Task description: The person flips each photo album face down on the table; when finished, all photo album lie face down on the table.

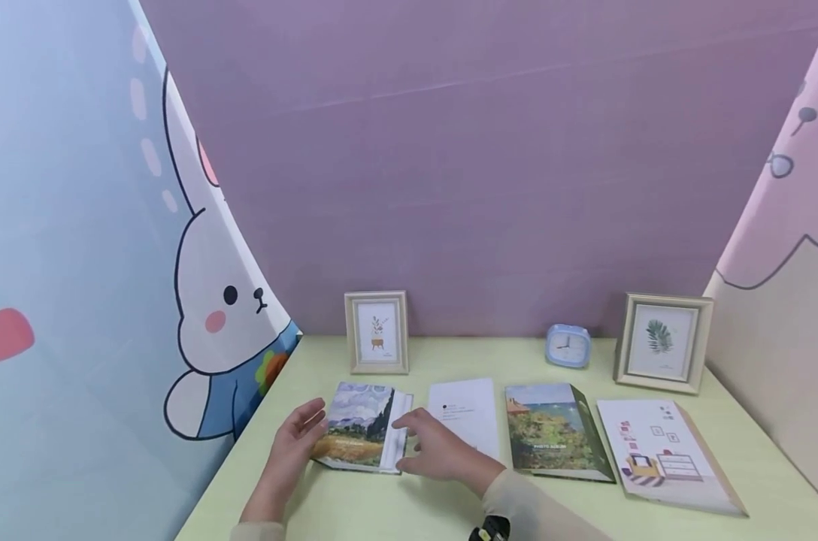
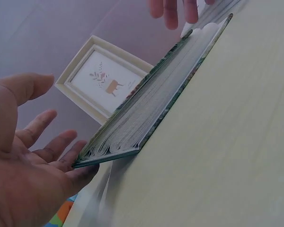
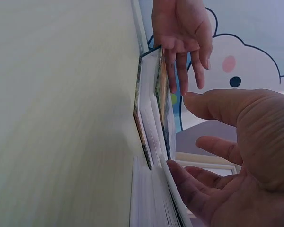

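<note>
A photo album (image 1: 352, 421) with a painted landscape of a wheat field and a dark tree lies on the table, its cover narrower than the white pages showing along its right side. My left hand (image 1: 299, 442) is at the album's left edge, fingers loosely bent and thumb apart; in the left wrist view its fingertips touch the spine corner (image 2: 106, 157). Over the right edge hovers my right hand (image 1: 439, 448), thumb and fingers spread. The right wrist view shows that hand (image 3: 246, 165) with its fingertips close by the album and a neighbouring white book (image 3: 149, 198).
Right of the album lie a white book (image 1: 466, 409), a second photo album (image 1: 547, 432) with a seaside painting and an illustrated book (image 1: 659, 454). Behind stand a plant-print frame (image 1: 377, 332), a blue alarm clock (image 1: 568, 346) and a leaf-print frame (image 1: 662, 342), before a purple backdrop (image 1: 463, 188).
</note>
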The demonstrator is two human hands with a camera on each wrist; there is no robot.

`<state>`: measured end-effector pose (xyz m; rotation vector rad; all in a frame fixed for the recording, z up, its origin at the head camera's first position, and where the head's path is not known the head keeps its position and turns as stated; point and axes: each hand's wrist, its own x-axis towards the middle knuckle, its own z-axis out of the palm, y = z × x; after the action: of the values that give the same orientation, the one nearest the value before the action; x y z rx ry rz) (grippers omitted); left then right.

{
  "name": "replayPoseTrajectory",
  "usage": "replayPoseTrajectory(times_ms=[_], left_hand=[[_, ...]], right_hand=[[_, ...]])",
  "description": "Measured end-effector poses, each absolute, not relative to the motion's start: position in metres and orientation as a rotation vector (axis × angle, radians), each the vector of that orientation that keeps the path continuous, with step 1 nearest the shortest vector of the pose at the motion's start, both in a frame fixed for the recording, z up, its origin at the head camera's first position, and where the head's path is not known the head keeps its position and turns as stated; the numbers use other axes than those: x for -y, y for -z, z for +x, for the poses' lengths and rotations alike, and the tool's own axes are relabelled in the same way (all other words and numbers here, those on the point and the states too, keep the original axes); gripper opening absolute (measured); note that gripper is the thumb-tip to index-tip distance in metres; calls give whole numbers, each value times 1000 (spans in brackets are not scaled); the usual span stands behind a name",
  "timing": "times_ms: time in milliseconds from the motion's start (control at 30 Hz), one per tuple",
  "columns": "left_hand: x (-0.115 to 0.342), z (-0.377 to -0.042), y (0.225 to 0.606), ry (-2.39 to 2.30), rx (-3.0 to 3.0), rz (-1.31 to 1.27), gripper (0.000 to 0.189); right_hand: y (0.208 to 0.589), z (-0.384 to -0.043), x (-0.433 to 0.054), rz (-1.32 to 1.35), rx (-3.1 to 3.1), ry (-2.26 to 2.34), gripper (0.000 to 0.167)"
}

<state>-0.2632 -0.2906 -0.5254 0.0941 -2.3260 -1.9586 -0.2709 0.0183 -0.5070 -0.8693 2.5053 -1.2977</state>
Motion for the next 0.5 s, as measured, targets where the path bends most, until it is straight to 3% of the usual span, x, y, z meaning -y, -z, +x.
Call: replayPoseTrajectory(times_ms=[500], left_hand=[[292, -265, 530, 2021, 2330, 116, 57]], right_hand=[[507, -271, 4, -946, -2736, 962, 66]])
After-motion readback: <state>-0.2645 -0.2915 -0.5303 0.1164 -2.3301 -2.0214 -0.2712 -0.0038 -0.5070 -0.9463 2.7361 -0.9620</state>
